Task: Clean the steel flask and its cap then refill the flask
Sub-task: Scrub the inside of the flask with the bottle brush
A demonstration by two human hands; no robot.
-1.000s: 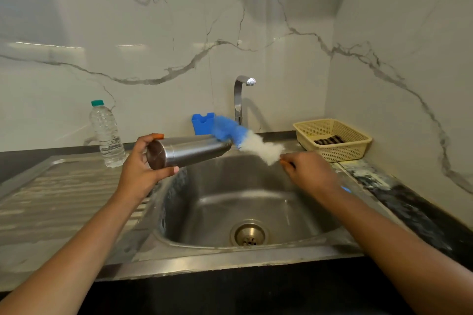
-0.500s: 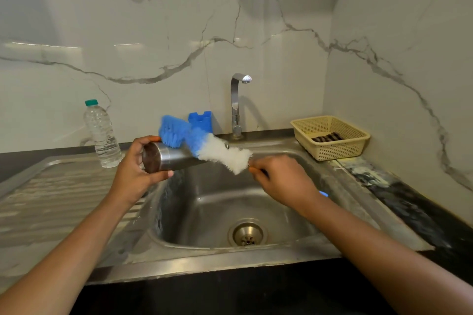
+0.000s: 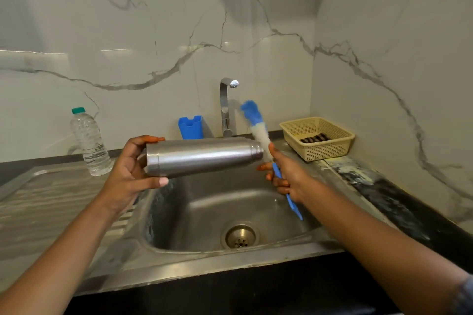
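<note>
Over the steel sink [image 3: 194,212] the left hand [image 3: 128,174] holds the steel flask [image 3: 204,157] on its side, with fingers and thumb curled round its base and the neck turned to the right. Just beside the neck, the right hand [image 3: 289,176] grips the blue handle of a bottle brush [image 3: 256,123]. Its bristles stand up outside the flask, near the tap [image 3: 225,105]. Behind, a water bottle [image 3: 89,143] stands at left, a blue holder [image 3: 190,127] beside the tap, and a cream basket [image 3: 330,148] at right.
</note>
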